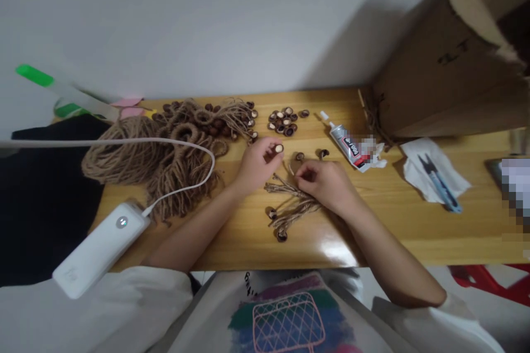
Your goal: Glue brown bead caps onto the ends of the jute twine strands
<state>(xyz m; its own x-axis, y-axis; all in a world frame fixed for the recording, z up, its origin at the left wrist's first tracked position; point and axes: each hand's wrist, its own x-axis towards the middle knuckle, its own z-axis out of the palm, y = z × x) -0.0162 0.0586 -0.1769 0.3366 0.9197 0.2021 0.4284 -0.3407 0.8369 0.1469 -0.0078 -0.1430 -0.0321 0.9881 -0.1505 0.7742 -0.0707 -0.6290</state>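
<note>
Mid-frame, a shell (279, 148) is pinched by the left hand (260, 163) and a cord (291, 170) by the right hand (327, 185), their apparent pairing calling for careful alignment.

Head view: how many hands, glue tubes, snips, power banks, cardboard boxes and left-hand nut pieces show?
Hands: 2, left hand and right hand
Nut piece in left hand: 1
Glue tube: 1
Snips: 1
Power bank: 1
Cardboard box: 1
Total: 7
</note>
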